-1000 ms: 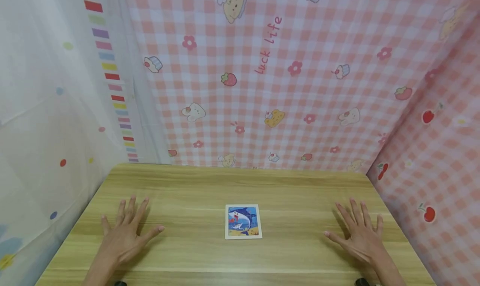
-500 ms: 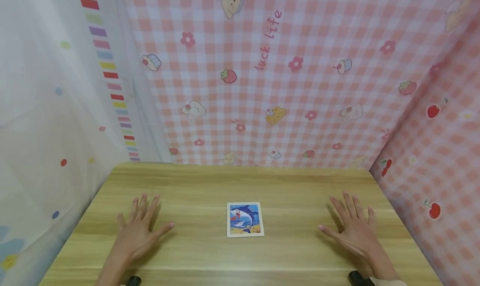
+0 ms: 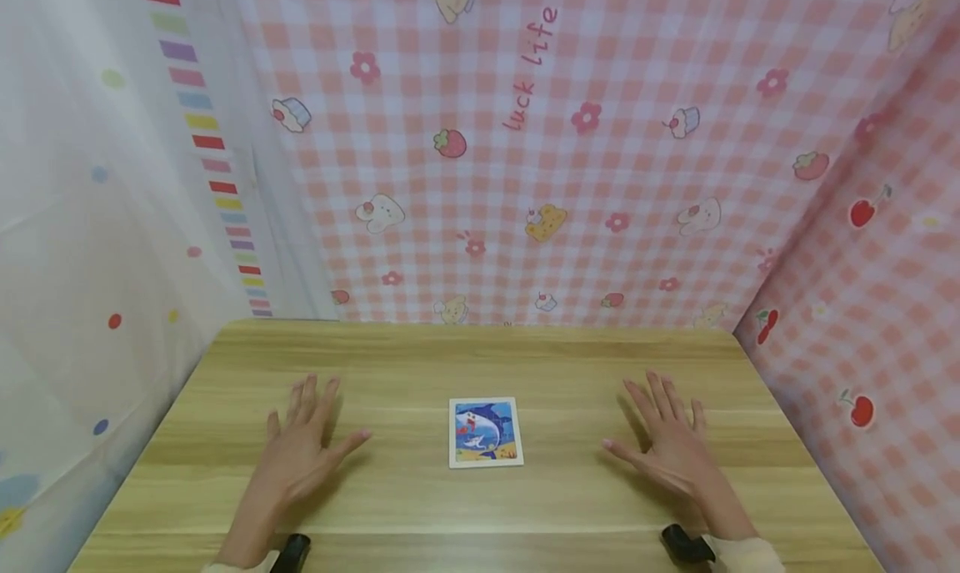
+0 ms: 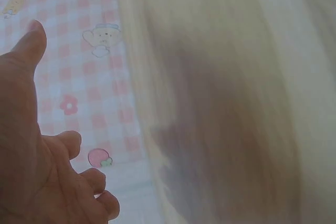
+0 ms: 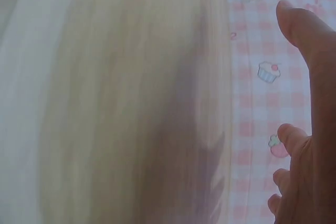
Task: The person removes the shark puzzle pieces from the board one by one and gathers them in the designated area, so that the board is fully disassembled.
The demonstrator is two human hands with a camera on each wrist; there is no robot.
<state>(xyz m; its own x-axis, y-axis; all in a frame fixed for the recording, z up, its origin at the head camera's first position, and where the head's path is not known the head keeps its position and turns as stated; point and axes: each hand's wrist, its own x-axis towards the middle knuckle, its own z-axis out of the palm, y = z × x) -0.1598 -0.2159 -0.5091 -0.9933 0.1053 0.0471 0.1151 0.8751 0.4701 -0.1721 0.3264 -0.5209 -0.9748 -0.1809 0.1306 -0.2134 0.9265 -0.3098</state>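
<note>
A small square picture puzzle [image 3: 485, 433] in a white frame lies flat near the middle of the wooden table; its picture shows a blue dolphin-like sea animal over sand. To its left my left hand [image 3: 300, 452] is spread above the tabletop, thumb pointing toward the puzzle. On the other side my right hand [image 3: 670, 448] is spread in the same way, its thumb also toward the puzzle. Neither hand touches the puzzle or holds anything. Both wrist views show a hand with its thumb apart, the left hand [image 4: 47, 182] and the right hand [image 5: 310, 182], with shadows on the wood.
The wood-grain table [image 3: 480, 515] reaches back to a pink checked curtain [image 3: 495, 181]. A white dotted curtain [image 3: 97, 248] borders the left side, a cherry-print curtain [image 3: 885, 323] the right. Dark wrist devices, one being a black strap piece [image 3: 686, 545], sit at both wrists.
Both hands have moved inward, closer to the puzzle, and slightly farther forward, with fingers still spread. The puzzle stays in place on the table; the head view has shifted a little.
</note>
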